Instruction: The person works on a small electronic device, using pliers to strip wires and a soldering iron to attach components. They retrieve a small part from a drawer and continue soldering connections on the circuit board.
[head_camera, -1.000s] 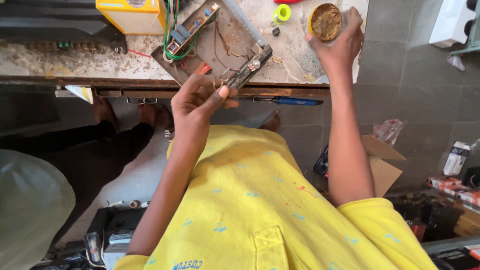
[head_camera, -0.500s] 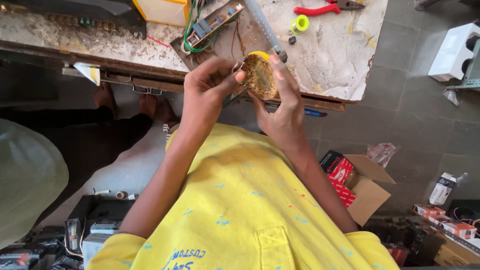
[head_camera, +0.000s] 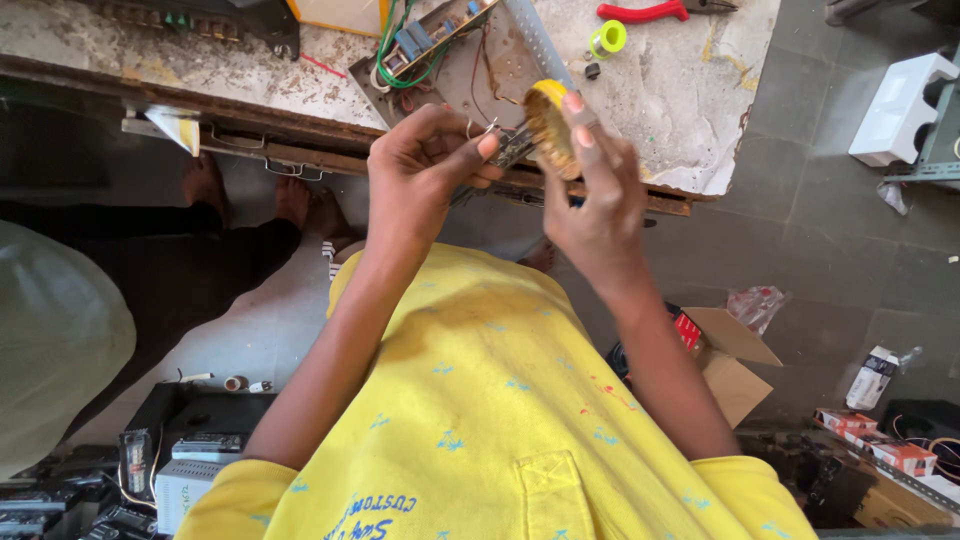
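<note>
- The small metal tool (head_camera: 512, 146) pinched in the left hand (head_camera: 425, 175) is mostly covered by fingers; its kind cannot be told.
- The round yellow tin (head_camera: 548, 125) shows edge-on (contents unseen) behind the right hand (head_camera: 595, 195).
- The red pliers (head_camera: 655, 10) and circuit board (head_camera: 430, 35) are cut by the top edge.

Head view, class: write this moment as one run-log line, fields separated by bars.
left hand: holds thin metal tool | right hand: holds round yellow tin | tool tip at tin | workbench beyond
</note>
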